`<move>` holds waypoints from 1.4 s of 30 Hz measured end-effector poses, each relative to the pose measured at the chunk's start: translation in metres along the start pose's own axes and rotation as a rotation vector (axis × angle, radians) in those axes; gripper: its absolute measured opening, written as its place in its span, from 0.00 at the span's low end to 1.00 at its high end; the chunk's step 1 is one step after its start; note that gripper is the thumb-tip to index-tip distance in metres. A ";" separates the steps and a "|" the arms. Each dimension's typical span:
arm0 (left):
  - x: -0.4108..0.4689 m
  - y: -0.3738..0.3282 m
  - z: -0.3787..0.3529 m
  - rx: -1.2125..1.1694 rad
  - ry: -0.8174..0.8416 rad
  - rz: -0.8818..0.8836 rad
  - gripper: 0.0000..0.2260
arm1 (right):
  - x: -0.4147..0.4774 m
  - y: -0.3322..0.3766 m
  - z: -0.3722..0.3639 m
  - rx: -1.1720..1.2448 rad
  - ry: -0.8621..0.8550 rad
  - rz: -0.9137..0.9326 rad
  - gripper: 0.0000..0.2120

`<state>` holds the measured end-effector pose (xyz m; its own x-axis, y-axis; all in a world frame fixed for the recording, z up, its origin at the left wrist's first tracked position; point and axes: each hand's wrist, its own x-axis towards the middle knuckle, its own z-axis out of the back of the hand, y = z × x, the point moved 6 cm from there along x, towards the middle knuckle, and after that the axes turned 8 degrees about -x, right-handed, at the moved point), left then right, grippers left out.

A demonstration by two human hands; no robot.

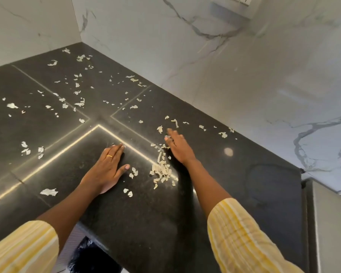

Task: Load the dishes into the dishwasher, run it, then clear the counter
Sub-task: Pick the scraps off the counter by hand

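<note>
Pale vegetable scraps lie scattered over the dark stone counter, which runs into a corner. A small heap of scraps sits between my hands. My left hand lies flat on the counter with straight fingers, a ring on one finger, just left of the heap. My right hand is flat too, its edge on the counter at the right of the heap, fingers stretched toward loose scraps further back. Neither hand holds anything.
White marble walls enclose the counter at the back and left. More scraps are strewn toward the corner, and one larger piece lies near the front left. A black bag shows below the counter's front edge. A grey appliance top stands at right.
</note>
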<state>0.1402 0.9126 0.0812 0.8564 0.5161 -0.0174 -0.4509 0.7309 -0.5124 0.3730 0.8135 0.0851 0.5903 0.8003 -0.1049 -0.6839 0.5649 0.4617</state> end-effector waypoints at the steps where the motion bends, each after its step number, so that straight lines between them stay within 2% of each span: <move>1: 0.000 0.001 0.000 -0.009 -0.001 0.005 0.31 | -0.002 0.000 0.003 0.072 -0.014 0.034 0.22; 3: -0.001 0.004 -0.001 -0.021 0.002 0.016 0.31 | -0.007 -0.020 0.032 0.142 -0.261 -0.016 0.16; 5: -0.002 0.006 -0.002 -0.026 0.003 0.021 0.32 | -0.010 -0.066 0.065 0.086 -0.515 -0.223 0.13; 6: -0.002 0.007 -0.002 -0.031 0.003 0.022 0.33 | -0.010 -0.093 0.079 0.057 -0.561 -0.341 0.14; 9: -0.002 0.009 -0.003 -0.032 0.010 0.034 0.35 | -0.003 -0.158 0.102 0.072 -0.479 -0.602 0.25; 12: -0.003 0.012 -0.005 -0.010 0.030 0.056 0.36 | 0.016 -0.183 0.104 0.092 -0.398 -0.633 0.31; 16: -0.003 0.011 -0.005 0.013 0.055 0.061 0.35 | 0.041 -0.165 0.092 0.053 -0.359 -0.547 0.29; 21: -0.003 0.007 -0.003 0.034 0.043 0.065 0.36 | 0.074 -0.093 0.056 0.020 -0.223 -0.181 0.24; 25: -0.009 0.003 0.007 0.120 -0.088 0.049 0.41 | 0.083 -0.028 0.027 0.009 -0.064 0.070 0.24; 28: -0.014 0.000 0.016 0.159 -0.160 0.076 0.40 | 0.066 0.017 0.005 0.002 0.090 0.310 0.20; 31: -0.016 -0.004 0.017 0.192 -0.155 0.081 0.39 | 0.028 0.040 -0.011 0.039 0.200 0.479 0.15; 34: -0.018 -0.006 0.017 0.198 -0.146 0.074 0.39 | -0.012 0.040 -0.015 0.244 0.251 0.465 0.12; 37: -0.020 -0.009 0.022 0.189 -0.155 0.080 0.39 | -0.040 0.030 -0.006 0.549 0.160 0.272 0.12; 39: -0.020 -0.010 0.024 0.170 -0.177 0.075 0.39 | -0.051 0.021 0.002 0.450 0.006 0.179 0.17; 40: -0.020 -0.011 0.025 0.159 -0.187 0.071 0.40 | -0.056 0.021 -0.001 0.341 0.008 0.165 0.24; 42: -0.020 -0.013 0.025 0.131 -0.203 0.060 0.40 | -0.067 0.027 -0.015 0.132 0.125 0.164 0.40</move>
<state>0.1224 0.9035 0.1094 0.7649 0.6299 0.1348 -0.5398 0.7410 -0.3994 0.3090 0.7783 0.0914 0.4123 0.9027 -0.1235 -0.6993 0.4004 0.5922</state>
